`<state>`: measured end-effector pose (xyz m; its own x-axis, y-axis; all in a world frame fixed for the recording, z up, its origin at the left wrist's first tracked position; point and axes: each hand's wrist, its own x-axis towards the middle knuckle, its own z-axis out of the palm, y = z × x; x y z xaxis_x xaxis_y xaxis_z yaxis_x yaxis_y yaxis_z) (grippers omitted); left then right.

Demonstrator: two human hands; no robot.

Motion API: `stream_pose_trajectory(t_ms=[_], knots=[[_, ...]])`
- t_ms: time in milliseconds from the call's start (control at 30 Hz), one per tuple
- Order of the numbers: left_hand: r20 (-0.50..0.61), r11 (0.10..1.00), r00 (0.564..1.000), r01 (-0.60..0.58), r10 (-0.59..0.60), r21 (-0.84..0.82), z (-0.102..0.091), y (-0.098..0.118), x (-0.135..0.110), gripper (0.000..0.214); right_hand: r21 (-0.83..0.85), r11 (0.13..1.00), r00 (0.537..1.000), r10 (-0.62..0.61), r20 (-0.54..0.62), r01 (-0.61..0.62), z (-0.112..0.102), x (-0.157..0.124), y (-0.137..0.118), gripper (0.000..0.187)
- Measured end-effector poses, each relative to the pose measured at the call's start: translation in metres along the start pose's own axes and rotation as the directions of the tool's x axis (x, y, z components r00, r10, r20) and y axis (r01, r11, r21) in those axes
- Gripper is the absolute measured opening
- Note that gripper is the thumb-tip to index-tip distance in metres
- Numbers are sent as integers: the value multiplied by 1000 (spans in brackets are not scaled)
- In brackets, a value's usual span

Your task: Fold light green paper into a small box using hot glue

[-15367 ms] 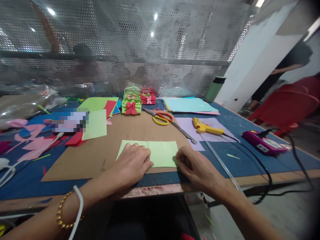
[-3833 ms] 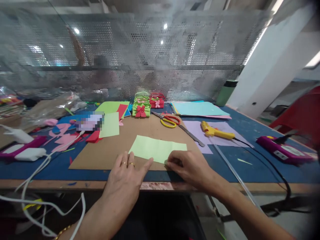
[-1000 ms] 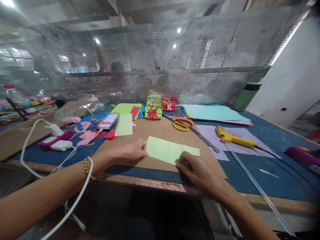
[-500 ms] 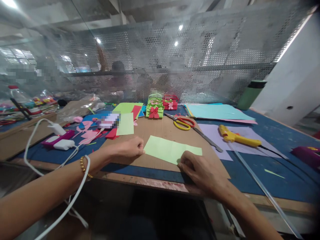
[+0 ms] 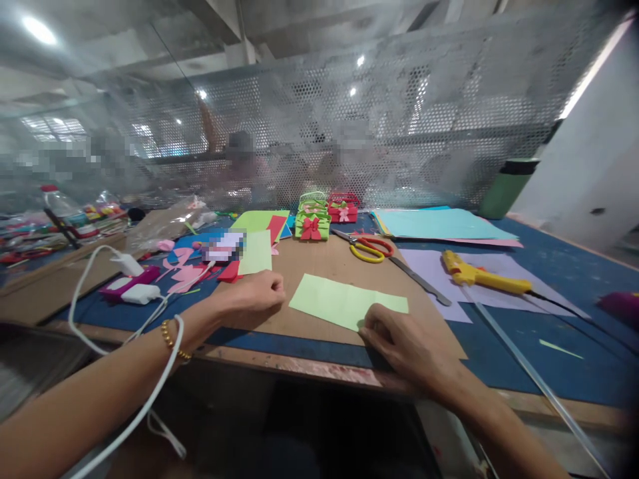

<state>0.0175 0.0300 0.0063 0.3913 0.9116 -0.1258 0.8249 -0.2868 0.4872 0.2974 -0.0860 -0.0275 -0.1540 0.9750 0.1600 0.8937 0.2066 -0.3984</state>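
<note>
A light green paper sheet (image 5: 334,299) with faint creases lies on a brown cardboard sheet (image 5: 299,330). My right hand (image 5: 392,332) is closed at the sheet's lower right edge, the thumb and curled fingers pinching it there. Just left of the sheet, my left hand (image 5: 259,293) rests on the cardboard as a loose fist, a small gap between it and the paper. Nothing shows in that fist. Beyond the sheet lie scissors (image 5: 369,250) with red and yellow handles and a grey metal blade (image 5: 424,283).
A yellow glue gun (image 5: 482,276) lies on purple paper (image 5: 459,313) at the right. Small green paper bags (image 5: 312,228) and a red one (image 5: 343,213) stand behind. Coloured sheets (image 5: 444,224), a green bottle (image 5: 506,189) and a white cable (image 5: 144,406) surround the work.
My left hand has drawn slightly left, off the paper's left edge. My right hand keeps its grip at the lower right. The whole view has shifted a little.
</note>
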Motion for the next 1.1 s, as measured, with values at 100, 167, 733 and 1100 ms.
stream_pose_trajectory(t_ms=[100, 167, 733, 1100], knots=[[-7, 994, 999, -44, 45, 104, 2, 3, 0, 25, 4, 1000, 1000, 8, 6, -8, 0, 0, 0, 18], [-3, 985, 998, -69, 70, 158, 3, 5, 0, 26, 14, 1000, 1000, 12, 14, -12, 0, 0, 0, 18], [-138, 629, 624, -700, 769, 338, 50, 31, -40, 28, 7, 1000, 999, -13, -42, 13, -3, -4, -9, 16], [-127, 657, 660, -672, 741, 341, 59, 30, -39, 33, -231, 865, 888, -459, -6, 445, -9, -3, -16, 15]])
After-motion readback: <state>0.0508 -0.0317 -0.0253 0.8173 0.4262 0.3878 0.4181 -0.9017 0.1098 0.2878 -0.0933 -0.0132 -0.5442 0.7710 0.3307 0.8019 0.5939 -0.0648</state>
